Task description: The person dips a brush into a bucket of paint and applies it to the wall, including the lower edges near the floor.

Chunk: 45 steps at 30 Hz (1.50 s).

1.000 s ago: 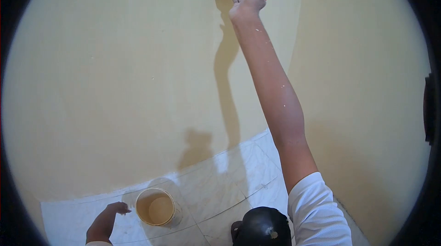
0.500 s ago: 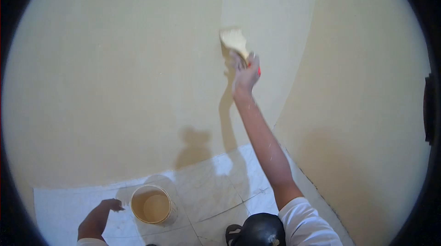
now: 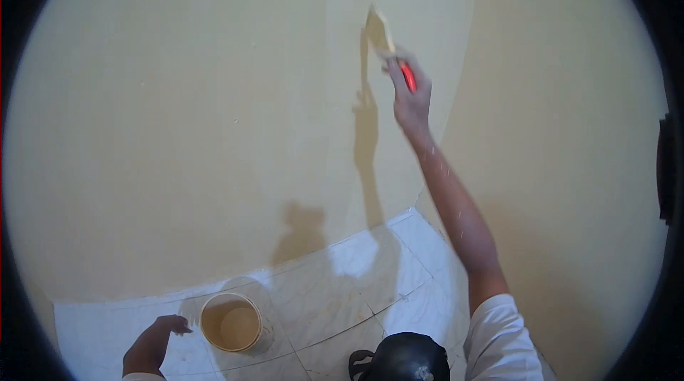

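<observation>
Moved up and rightward, the brush (image 3: 381,32) is gripped in the closed right hand (image 3: 421,87); the half-open, empty left hand (image 3: 172,324) is held beside the bucket (image 3: 212,318).

Open wall (image 3: 178,167) is stretching left of the right hand (image 3: 412,85), the side wall (image 3: 563,132) bounding its right! Below, the bucket (image 3: 211,320) is blocking rightward passage for the left hand (image 3: 173,324).
</observation>
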{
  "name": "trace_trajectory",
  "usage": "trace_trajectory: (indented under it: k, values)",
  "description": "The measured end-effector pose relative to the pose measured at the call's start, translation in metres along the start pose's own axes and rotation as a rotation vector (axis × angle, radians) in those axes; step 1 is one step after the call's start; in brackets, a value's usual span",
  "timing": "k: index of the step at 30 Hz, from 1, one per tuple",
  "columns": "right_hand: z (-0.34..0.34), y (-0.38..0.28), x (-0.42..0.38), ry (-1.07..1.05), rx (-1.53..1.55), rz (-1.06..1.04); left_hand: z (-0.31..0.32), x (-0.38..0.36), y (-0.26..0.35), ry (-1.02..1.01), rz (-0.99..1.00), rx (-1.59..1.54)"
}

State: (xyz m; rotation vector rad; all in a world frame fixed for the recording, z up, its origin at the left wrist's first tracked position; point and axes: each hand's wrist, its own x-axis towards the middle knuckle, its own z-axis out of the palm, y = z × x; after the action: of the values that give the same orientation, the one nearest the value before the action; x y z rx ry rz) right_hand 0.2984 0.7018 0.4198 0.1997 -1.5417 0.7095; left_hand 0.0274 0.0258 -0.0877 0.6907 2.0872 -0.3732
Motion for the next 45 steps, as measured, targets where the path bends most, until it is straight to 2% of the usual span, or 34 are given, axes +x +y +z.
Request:
trace_trajectory:
  k: [1,4,5,8,11,13,14,15,16,18,20,21,24,25,26,28,30,31,34,36,38,40,42,45]
  values:
    - [0.000,0.003,0.031,-0.020,-0.199,-0.216,-0.001,0.002,0.000,-0.001,0.001,0.000]
    - [0.000,-0.008,0.109,-0.122,-0.346,-0.477,-0.001,0.007,0.002,0.002,0.008,-0.013]
    - [-0.004,-0.010,0.127,-0.184,-0.412,-0.538,-0.003,0.010,0.001,0.002,0.010,-0.014]
    - [-0.007,-0.001,0.146,-0.425,-0.500,-0.541,-0.007,0.014,0.003,0.003,0.003,-0.036]
    - [-0.011,0.012,0.107,-0.482,-0.557,-0.510,0.000,0.010,-0.005,0.020,-0.015,-0.071]
    - [-0.019,0.031,0.056,-0.577,-0.468,-0.472,0.005,0.017,-0.013,0.001,0.017,-0.007]
    - [-0.024,0.032,0.019,-0.630,-0.454,-0.397,0.003,0.013,-0.012,-0.004,0.021,0.026]
    - [-0.033,0.039,-0.017,-0.789,-0.490,-0.250,0.000,0.009,-0.011,-0.022,0.000,0.024]
    - [-0.040,0.053,-0.055,-0.852,-0.445,-0.264,-0.001,0.003,-0.010,-0.039,-0.026,0.020]
    - [-0.054,0.076,-0.129,-0.995,-0.434,-0.165,-0.001,-0.005,-0.006,-0.043,-0.047,0.025]
    - [-0.060,0.077,-0.175,-1.204,-0.497,0.013,-0.006,-0.009,-0.004,-0.030,-0.039,0.052]
    - [-0.059,0.080,-0.189,-1.226,-0.452,0.075,-0.006,-0.007,-0.005,-0.022,-0.034,0.032]
    - [-0.054,0.083,-0.192,-1.164,-0.272,-0.021,-0.004,-0.007,-0.006,-0.003,-0.030,-0.034]
    - [-0.048,0.082,-0.180,-1.137,-0.333,0.005,-0.003,-0.010,-0.002,-0.005,-0.035,-0.057]
    - [-0.043,0.082,-0.159,-1.108,-0.395,0.035,-0.004,-0.013,0.000,-0.008,-0.040,-0.076]
    - [-0.031,0.041,-0.076,-1.042,-0.402,0.089,-0.003,-0.008,0.002,-0.043,-0.014,-0.036]
    - [-0.025,0.042,-0.038,-0.754,-0.323,-0.225,0.007,0.003,-0.002,-0.065,-0.001,-0.050]
    - [-0.022,0.035,-0.018,-0.678,-0.372,-0.309,0.010,0.004,-0.001,-0.054,-0.021,-0.125]
    - [-0.014,0.013,0.034,-0.432,-0.518,-0.548,0.018,0.032,-0.009,-0.125,0.019,0.002]
    - [-0.004,0.003,0.065,-0.365,-0.685,-0.495,0.019,0.038,-0.008,-0.049,0.054,-0.103]
    - [0.009,-0.010,0.069,-0.265,-0.551,-0.618,0.017,0.034,-0.007,0.009,0.070,-0.129]
    - [0.019,-0.005,0.058,-0.282,-0.511,-0.672,0.008,0.031,-0.002,0.061,0.080,-0.082]
    - [0.015,0.029,0.014,-0.417,-0.551,-0.659,-0.004,0.001,0.006,0.069,0.057,-0.110]
    - [0.011,0.039,-0.087,-0.687,-0.603,-0.471,0.010,-0.011,-0.011,0.039,-0.021,-0.040]
